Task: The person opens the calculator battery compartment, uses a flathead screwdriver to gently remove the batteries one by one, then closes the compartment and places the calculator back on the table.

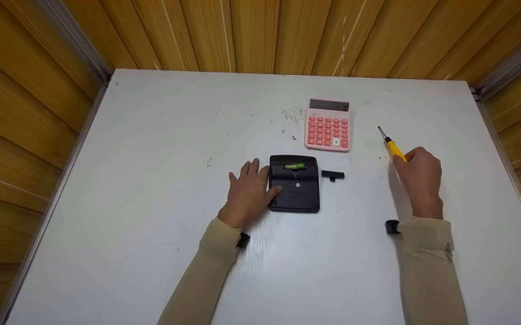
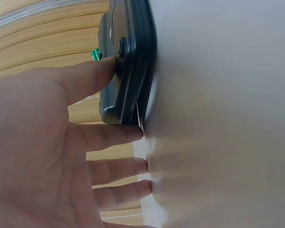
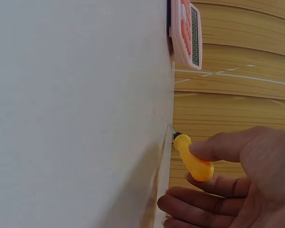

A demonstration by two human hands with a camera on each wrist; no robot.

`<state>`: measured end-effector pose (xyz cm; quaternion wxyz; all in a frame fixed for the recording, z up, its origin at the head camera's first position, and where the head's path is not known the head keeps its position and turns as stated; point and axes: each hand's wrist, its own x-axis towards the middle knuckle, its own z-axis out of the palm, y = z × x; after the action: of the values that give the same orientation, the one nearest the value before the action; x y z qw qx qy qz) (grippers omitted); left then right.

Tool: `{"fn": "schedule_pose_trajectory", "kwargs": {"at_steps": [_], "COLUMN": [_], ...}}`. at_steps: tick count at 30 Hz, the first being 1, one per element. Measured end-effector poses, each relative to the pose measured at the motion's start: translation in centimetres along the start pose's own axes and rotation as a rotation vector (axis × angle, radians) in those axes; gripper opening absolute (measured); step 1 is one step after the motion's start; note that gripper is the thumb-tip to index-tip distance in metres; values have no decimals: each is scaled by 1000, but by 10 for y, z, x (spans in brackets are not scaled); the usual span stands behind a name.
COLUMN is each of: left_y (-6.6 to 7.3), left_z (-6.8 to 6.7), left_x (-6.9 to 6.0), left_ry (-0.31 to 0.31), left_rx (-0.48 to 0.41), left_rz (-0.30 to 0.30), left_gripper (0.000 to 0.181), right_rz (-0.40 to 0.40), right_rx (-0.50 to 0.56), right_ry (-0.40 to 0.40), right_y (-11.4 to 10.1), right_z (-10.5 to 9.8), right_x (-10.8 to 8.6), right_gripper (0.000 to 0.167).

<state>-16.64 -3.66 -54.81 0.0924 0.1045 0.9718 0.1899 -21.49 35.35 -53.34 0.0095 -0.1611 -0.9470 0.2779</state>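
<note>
A black calculator [image 1: 294, 198] lies face down on the table, its battery slot uncovered, with a green battery [image 1: 294, 166] in it. My left hand [image 1: 247, 195] rests at its left side, thumb on the back near the edge. In the left wrist view, the straight, spread fingers [image 2: 118, 172] reach down to the tabletop beside the calculator's rim. Further right, my right hand [image 1: 420, 178] pinches the yellow handle of a screwdriver [image 3: 195, 164] between thumb and index finger. Its metal tip points away toward the far edge. Beside the calculator lies a small black battery cover [image 1: 333, 174].
A pink calculator [image 1: 327, 126] lies face up behind the black one. The white table [image 1: 152, 135] has dark scuff marks. Yellow wood-look panels [image 1: 251, 36] rise beyond its far edge and along both sides.
</note>
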Motion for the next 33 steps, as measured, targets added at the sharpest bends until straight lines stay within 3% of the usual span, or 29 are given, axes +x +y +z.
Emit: {"fn": "schedule_pose_trajectory", "kwargs": {"at_steps": [26,33], "left_y": [0,1], "left_z": [0,0], "left_x": [0,1], "left_ry": [11,4], "left_rx": [22,20], "left_rz": [6,4], "left_gripper": [69,69], "right_rz": [-24,-74], "right_rx": [-45,-66], "right_ry": [-84,-44], "right_y": [1,3], "right_z": [0,2], "right_x": [-3,-2], "right_gripper": [38,35]}}
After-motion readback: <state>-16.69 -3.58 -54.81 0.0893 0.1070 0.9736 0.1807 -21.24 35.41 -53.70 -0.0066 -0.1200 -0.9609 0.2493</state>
